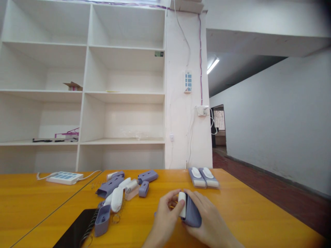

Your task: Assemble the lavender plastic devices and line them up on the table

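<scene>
My right hand (pixel 206 215) is wrapped round a purple-grey plastic housing (pixel 192 212) above the front of the table. With thumb and fingers, my left hand (pixel 167 212) pinches a white rounded plastic piece (pixel 182 203) against the open left side of that housing. Whether the white piece sits inside or only touches the edge I cannot tell. A small bit of purple shows beside my left wrist. Behind my hands, two finished-looking purple-and-white units (pixel 203 177) lie side by side.
Loose parts lie left of my hands: purple housings (pixel 110 186), a purple cup-shaped piece (pixel 102 220), white covers (pixel 117 199), a clear-and-white piece (pixel 131 189) and metal springs. A black tablet-like slab (pixel 74 229) and a white power strip (pixel 65 177) are farther left. White shelving (pixel 124 141) stands behind the table.
</scene>
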A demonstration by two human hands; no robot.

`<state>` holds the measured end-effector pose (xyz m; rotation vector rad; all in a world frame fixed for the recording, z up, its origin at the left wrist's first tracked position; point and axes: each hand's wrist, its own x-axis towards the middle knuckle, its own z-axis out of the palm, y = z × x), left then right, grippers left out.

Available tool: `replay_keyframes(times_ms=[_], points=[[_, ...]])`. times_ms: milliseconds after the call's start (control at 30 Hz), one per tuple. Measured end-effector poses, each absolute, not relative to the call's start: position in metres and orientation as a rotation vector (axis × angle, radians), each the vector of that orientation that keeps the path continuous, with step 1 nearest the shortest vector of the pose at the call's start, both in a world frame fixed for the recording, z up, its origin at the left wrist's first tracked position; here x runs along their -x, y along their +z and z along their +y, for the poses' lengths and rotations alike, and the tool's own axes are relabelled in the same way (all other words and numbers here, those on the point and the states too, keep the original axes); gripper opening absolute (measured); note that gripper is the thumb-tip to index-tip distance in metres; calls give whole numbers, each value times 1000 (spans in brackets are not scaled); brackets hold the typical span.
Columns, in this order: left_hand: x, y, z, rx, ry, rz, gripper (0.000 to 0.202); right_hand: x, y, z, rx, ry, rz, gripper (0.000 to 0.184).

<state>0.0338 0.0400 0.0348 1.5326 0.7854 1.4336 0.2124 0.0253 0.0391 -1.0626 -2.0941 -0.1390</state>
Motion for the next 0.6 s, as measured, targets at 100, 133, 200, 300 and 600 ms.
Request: replay_keyframes(times_ms=[100,133,200,300,600], points=[[-33,36,39,-1572,1424,825,58,-212,40,25,1072,-133,-2098,75],[-33,37,39,-1589,1419,836,58,-212,39,26,1074,-131,-2101,75],[-33,38,39,-1621,1413,852,56,-212,39,27,1074,-128,-2103,75],[-32,39,37,-1641,1419,854,53,-213,38,29,1071,-115,-2100,76],[-38,42,24,-1727,1447,943,43,-212,39,27,1092,-138,-2129,76]])
